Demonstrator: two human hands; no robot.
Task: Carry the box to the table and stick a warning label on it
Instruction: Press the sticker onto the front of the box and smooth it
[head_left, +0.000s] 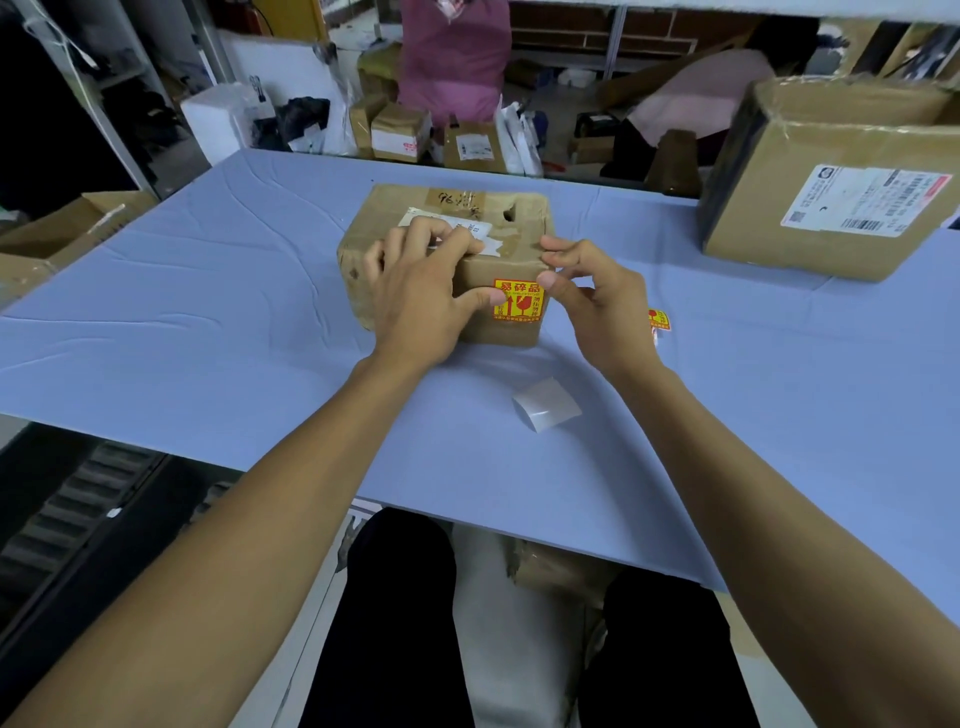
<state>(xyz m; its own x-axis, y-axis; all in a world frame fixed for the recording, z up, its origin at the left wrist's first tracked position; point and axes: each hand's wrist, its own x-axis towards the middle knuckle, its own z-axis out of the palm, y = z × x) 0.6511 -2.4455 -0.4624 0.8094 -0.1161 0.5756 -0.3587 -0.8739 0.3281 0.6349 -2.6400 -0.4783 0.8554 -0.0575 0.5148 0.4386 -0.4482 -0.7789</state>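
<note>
- A small, worn brown cardboard box sits on the pale blue surface, near its middle and straight ahead of the person.
- A yellow and red warning label with printed characters and a glass symbol is stuck on the box's near side face, toward its right edge.
- The left hand lies flat over the top and near face of the box, fingers spread across a torn white paper slip on the lid; its thumb presses the left edge of the label. It grips nothing, only bears down on the cardboard.
- The right hand is at the box's near right corner, fingers loosely curled, thumb tip touching the label's upper right corner and forefinger resting on the top edge of the box. It holds no object.
- A white curled backing sheet lies loose on the surface, just in front of the box and below the right wrist.
- A second yellow and red sticker peeks out on the surface behind the right hand, partly hidden by it.
- A larger brown cardboard carton with a white shipping label stands at the far right of the surface, well apart from the small box.
</note>
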